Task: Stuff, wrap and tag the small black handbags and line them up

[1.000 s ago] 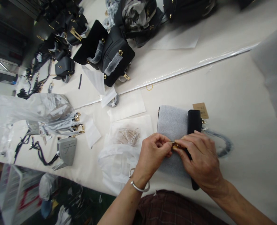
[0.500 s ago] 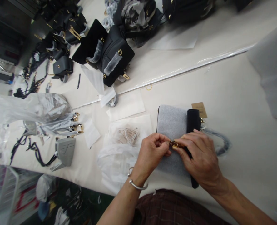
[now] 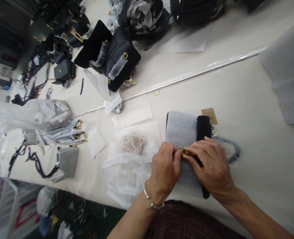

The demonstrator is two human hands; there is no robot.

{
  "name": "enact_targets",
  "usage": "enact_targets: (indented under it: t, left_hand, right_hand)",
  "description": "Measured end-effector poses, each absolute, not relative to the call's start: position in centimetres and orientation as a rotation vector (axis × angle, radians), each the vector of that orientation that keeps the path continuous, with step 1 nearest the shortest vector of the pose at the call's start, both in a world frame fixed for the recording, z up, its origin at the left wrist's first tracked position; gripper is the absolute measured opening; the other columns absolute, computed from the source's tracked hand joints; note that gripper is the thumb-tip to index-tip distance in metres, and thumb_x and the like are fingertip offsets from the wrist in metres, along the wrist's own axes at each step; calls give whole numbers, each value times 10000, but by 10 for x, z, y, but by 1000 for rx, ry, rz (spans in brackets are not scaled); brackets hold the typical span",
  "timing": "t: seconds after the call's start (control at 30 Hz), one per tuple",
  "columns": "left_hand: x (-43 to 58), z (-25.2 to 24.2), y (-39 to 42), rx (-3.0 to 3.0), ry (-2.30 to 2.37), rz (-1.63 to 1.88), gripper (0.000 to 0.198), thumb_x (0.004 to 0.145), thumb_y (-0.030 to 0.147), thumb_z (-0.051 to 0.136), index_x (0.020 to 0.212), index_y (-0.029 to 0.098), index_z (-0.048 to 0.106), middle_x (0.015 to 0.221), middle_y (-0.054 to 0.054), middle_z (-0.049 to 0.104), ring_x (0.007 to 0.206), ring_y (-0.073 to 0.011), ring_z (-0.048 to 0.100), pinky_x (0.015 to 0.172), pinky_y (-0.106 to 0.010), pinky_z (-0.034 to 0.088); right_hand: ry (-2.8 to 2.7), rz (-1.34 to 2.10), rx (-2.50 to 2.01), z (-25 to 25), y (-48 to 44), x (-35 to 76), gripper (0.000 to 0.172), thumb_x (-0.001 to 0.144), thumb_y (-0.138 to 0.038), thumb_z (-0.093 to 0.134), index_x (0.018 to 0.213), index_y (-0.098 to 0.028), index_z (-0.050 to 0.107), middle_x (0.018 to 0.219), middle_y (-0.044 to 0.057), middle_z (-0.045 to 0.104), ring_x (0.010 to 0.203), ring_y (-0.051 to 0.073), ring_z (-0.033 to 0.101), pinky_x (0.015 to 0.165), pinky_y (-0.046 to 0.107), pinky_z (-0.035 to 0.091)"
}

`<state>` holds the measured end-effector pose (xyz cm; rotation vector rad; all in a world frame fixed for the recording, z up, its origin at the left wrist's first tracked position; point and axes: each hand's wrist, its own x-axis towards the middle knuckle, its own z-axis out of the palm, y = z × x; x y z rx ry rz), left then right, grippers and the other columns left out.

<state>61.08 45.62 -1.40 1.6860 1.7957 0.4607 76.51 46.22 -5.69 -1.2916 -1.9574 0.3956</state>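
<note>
A black handbag [image 3: 203, 127] lies in front of me, with a sheet of grey felt-like wrapping [image 3: 181, 127] over its body. At the middle of the bag is a gold metal clasp [image 3: 185, 152]. My right hand [image 3: 210, 166] pinches the clasp between thumb and fingers, its palm over the black flap edge. From the left, my left hand [image 3: 166, 167] is closed at the clasp's other end; whatever its fingertips hold is hidden. A brown tag [image 3: 209, 116] and a plastic-wrapped handle [image 3: 230, 147] stick out on the bag's far right side.
Left of the bag lies a clear plastic bag [image 3: 134, 144] of small brownish pieces. Black handbags [image 3: 123, 58] stand along the back. Further left are wrapped straps [image 3: 62, 134] and a grey tape dispenser-like block [image 3: 68, 161]. Grey sheeting [image 3: 286, 76] lies at right.
My left hand has turned, its knuckles rolling up and over and its wrist shifting right, with the fingers closing tighter at the clasp. My right hand keeps its pinch.
</note>
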Motion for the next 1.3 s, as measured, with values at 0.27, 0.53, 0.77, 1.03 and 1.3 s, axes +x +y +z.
enact_targets:
  t: [0.27,0.53,0.77,1.03,1.3]
  left_hand:
    - [613,-14,457,1928,1855,278,138,983,191,398,868,218,468,817,-20,517,695,-171,503,596,-279,372]
    - [600,-11,459,1651,1744,461,218,1014,246,325,828,212,434,842,-9,497,774,-158,480,717,-296,369]
    - [592,-9,470,1117,1626,663,358,1011,362,303,697,218,397,544,51,418,512,-114,429,555,-236,383]
    - [571,-27,475,644,1423,942,296,830,455,627,836,179,519,646,37,555,590,-114,566,599,-235,505]
    - [552,-40,476,869,1624,942,557,841,622,535,1146,162,610,1249,-148,635,1194,-286,600,988,-425,514]
  right_hand:
    - [-1949,388,-1296,-56,463,764,107,888,-210,651,991,-188,666,939,57,680,955,226,595,1043,505,428]
    - [-1934,409,-1302,-57,462,764,113,894,-231,651,1000,-193,666,944,53,684,955,222,602,1040,495,427]
    - [-1953,461,-1226,-55,465,773,167,904,-264,646,1055,-195,665,961,59,680,958,228,613,1038,504,432]
    - [-1208,614,-1720,-63,433,811,270,860,-415,681,1053,-226,688,1037,61,676,955,250,658,901,433,537]
    - [-548,1163,-1789,-91,387,820,355,753,-549,740,974,-272,709,979,60,755,900,314,720,743,388,616]
